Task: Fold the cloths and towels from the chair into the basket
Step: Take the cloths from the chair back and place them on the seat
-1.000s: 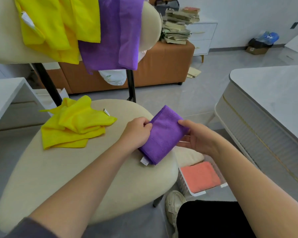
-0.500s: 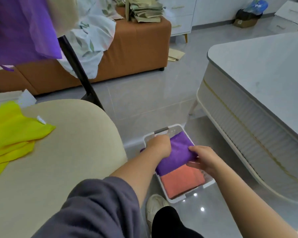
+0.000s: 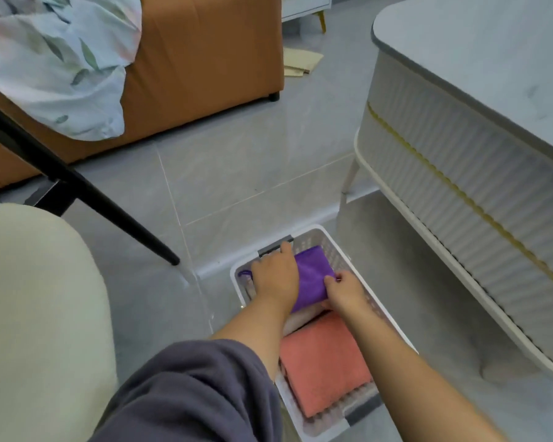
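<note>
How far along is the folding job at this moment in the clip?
Done: a folded pink towel and a pale cloth already lie in the basket. In hand: the folded purple cloth is being set at the basket's far end, right hand pinching its edge, left hand on top. Left: letting go; the chair is mostly out of frame, so what remains there cannot be judged.
</note>
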